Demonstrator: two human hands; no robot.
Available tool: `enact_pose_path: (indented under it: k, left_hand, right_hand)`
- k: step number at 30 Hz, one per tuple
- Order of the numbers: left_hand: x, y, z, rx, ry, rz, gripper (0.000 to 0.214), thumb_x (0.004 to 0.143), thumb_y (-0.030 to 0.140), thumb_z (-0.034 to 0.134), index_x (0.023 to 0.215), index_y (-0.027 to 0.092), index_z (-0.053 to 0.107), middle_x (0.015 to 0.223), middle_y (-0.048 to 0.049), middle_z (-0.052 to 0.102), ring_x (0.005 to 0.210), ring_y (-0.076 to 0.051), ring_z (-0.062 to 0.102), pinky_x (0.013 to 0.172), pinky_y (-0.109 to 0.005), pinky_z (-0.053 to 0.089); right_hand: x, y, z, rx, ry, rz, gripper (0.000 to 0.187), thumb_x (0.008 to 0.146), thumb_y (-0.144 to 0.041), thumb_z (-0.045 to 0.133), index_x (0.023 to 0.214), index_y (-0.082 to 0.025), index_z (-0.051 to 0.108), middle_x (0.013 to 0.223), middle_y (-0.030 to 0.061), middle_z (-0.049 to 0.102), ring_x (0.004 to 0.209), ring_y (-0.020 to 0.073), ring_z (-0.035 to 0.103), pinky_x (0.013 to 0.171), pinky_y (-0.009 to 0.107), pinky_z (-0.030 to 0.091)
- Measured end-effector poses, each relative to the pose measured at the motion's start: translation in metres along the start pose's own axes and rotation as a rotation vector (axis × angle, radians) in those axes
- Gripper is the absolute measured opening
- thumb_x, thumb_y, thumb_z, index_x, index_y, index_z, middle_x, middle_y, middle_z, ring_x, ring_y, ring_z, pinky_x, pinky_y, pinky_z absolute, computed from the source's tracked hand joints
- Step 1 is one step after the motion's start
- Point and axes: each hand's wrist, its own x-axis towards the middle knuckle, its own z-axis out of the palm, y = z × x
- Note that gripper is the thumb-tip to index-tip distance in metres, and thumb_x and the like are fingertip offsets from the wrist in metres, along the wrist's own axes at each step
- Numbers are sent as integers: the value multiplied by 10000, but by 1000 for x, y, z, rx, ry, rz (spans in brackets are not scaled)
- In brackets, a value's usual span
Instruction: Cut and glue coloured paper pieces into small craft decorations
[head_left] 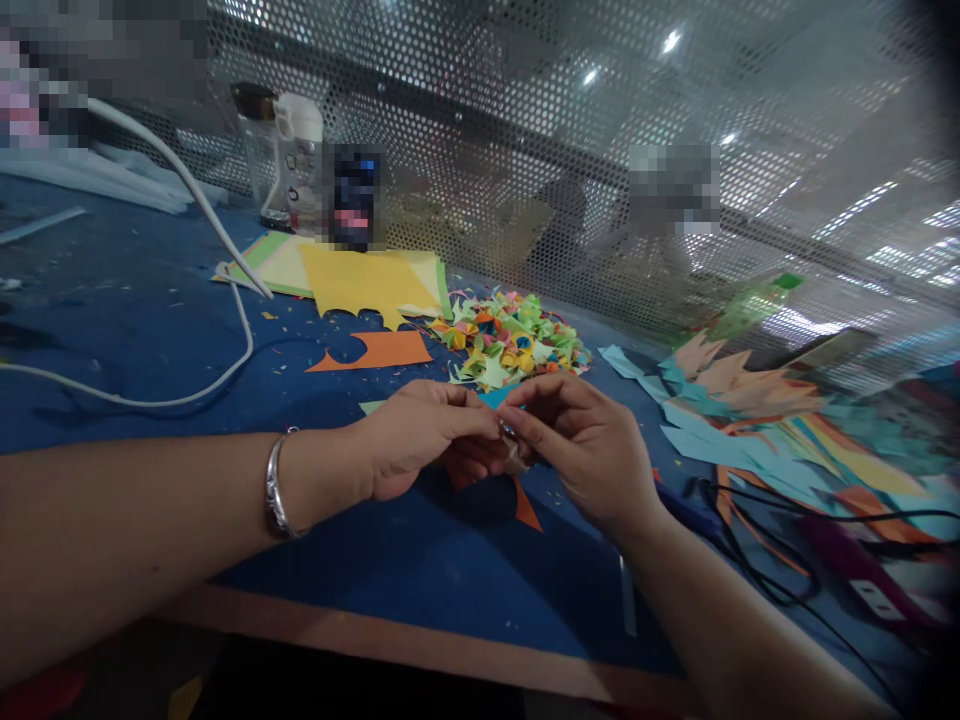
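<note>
Pinch grip, left hand [420, 437] and right hand [589, 450] both closed on small folded paper piece [515, 457], colour hard to tell; best pressing crease firmly over blue table [420, 565].

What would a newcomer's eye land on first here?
At centre, the left hand and right hand meet, both pinching a small paper piece over the blue table. Just behind them lies a bright pile of small folded papers. Pastel offcuts spread to the right, and a white cable loops on the left.
</note>
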Motion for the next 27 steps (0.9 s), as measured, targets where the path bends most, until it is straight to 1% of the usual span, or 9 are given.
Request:
enact_pose_path:
  k: [7, 11, 13, 15, 18, 22, 27]
  left_hand:
    - [-2, 4, 1, -3, 1, -20, 160, 759, 117, 617, 609, 147, 569, 583, -17, 676, 497, -99, 619, 490, -196, 468]
    - [-3, 4, 2, -14, -13, -19, 147, 755, 106, 605, 617, 147, 576, 580, -7, 679, 498, -99, 631, 493, -199, 482]
    - [-4, 3, 2, -8, -25, -12, 141, 769, 129, 599, 630, 149, 584, 591, -8, 685, 503, -102, 635, 495, -206, 487]
    - [-5, 2, 1, 25, -43, 14, 128, 770, 174, 632, 651, 149, 593, 611, -11, 691, 521, -104, 638, 508, -211, 490]
    - [-5, 1, 0, 94, -57, 69, 164, 725, 223, 723, 671, 151, 586, 617, -8, 689, 536, -101, 632, 536, -213, 490]
    - [-5, 1, -1, 137, -40, 84, 151, 721, 174, 715, 669, 156, 574, 614, 2, 676, 560, -103, 640, 556, -219, 494]
    - [-5, 1, -2, 172, -26, 96, 121, 723, 129, 690, 671, 152, 583, 603, 4, 660, 580, -110, 648, 566, -223, 505]
  right_hand:
    - [-2, 0, 1, 8, 38, -39, 165, 808, -317, 749, 824, -207, 626, 614, -34, 629, 434, 92, 566, 419, 216, 498]
    - [-2, 1, 1, -12, 55, -66, 150, 813, -302, 743, 842, -203, 634, 698, -19, 644, 471, 87, 579, 439, 216, 516]
    - [-1, 2, 1, -15, 52, -77, 157, 816, -314, 738, 852, -199, 639, 733, -9, 649, 496, 91, 585, 442, 219, 522]
    - [-2, 2, 1, -20, 51, -77, 176, 816, -340, 735, 846, -195, 639, 740, 2, 651, 523, 103, 595, 439, 223, 523]
    - [-2, -2, 1, -15, 62, -44, 217, 800, -375, 754, 853, -199, 639, 735, 2, 655, 514, 103, 591, 430, 223, 521]
    - [-2, -7, 2, 36, 55, -23, 258, 766, -394, 788, 849, -210, 628, 714, -16, 649, 467, 87, 578, 425, 223, 525]
    - [-1, -7, 2, 49, 46, -32, 274, 769, -428, 778, 821, -208, 623, 719, -10, 653, 462, 89, 574, 415, 229, 518]
